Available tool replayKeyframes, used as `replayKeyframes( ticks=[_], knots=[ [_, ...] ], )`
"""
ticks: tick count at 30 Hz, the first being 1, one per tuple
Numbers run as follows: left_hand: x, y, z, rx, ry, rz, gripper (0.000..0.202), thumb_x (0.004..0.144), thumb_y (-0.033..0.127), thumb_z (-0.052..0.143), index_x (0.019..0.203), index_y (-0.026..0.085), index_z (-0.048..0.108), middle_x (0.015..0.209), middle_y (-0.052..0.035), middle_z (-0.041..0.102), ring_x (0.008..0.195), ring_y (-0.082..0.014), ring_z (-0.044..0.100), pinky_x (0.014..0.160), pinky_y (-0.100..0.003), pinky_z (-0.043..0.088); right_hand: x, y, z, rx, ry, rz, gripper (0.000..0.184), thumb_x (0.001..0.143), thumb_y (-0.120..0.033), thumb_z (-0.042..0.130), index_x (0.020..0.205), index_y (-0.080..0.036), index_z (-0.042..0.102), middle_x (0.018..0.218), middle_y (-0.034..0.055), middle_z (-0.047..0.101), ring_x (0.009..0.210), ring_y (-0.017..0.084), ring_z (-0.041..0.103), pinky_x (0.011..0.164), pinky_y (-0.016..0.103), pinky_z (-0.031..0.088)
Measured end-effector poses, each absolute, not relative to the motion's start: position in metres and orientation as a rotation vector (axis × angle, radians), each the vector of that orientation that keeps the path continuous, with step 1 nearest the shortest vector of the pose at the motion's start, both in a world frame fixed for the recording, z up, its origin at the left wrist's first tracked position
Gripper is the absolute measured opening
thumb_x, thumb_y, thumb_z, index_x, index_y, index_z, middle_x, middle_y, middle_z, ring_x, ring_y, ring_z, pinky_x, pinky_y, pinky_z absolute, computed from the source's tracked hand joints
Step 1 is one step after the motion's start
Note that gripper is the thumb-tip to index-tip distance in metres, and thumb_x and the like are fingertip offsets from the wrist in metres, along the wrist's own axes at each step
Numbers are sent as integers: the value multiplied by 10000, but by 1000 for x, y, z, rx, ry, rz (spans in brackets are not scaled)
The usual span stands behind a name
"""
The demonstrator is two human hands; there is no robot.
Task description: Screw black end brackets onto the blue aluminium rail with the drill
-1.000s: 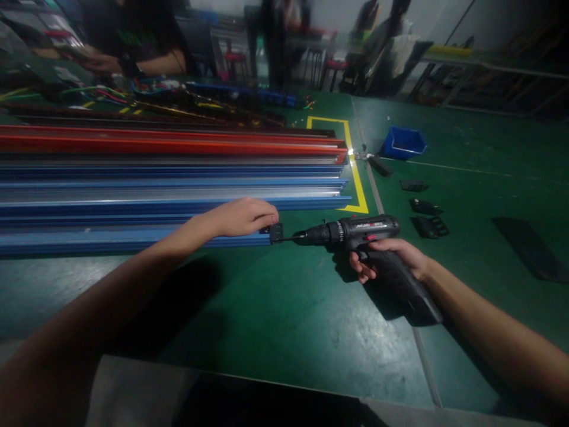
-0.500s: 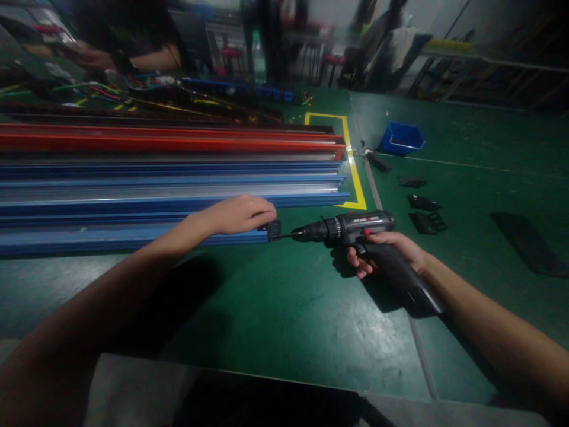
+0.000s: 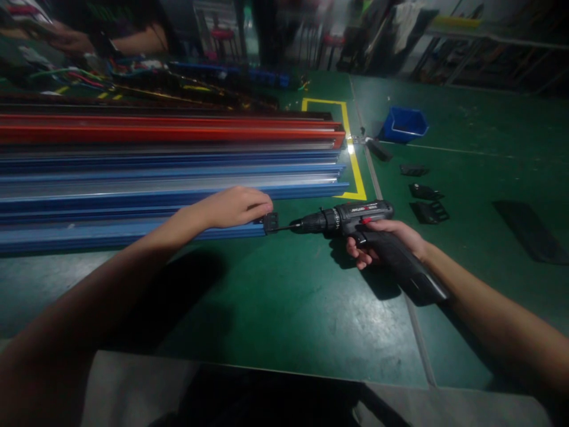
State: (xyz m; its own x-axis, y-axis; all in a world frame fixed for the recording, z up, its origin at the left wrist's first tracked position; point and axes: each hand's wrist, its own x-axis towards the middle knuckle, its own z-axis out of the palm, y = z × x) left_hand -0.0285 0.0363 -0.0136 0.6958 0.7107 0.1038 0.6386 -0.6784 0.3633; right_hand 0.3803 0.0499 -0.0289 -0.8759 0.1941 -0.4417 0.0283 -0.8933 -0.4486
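My left hand [image 3: 235,207] is closed over the end of the nearest blue rail [image 3: 111,234], fingers pressed on a small black end cap [image 3: 270,222] fitted there. My right hand [image 3: 382,240] grips the handle of a black cordless drill [image 3: 355,218]. The drill lies level and its bit touches the black end cap from the right. Several long blue rails and red rails [image 3: 169,131] lie side by side on the green table [image 3: 288,308], ends pointing right.
A blue bin [image 3: 403,126] stands at the back right by a yellow tape outline [image 3: 355,172]. Several small black parts [image 3: 425,193] lie right of the drill, and a dark flat strip [image 3: 528,231] farther right. Another person's arms and coloured wires are at the far left.
The view has shifted slightly, so everything sits a little higher. The drill bit stays against the end cap and both hands keep their hold.
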Motion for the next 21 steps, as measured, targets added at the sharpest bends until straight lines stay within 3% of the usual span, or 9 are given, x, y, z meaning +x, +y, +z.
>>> replayKeyframes(
  ticks=[21],
  knots=[
    [-31, 38, -18, 2623, 1061, 354, 439, 1093, 447, 393, 989, 207, 745, 932, -36, 756, 828, -171, 688, 775, -286, 474, 381, 51, -30, -878, -714, 2811, 391, 976, -414, 612, 1189, -87, 625, 1042, 149, 744, 900, 237, 716, 905, 427, 592]
  ],
)
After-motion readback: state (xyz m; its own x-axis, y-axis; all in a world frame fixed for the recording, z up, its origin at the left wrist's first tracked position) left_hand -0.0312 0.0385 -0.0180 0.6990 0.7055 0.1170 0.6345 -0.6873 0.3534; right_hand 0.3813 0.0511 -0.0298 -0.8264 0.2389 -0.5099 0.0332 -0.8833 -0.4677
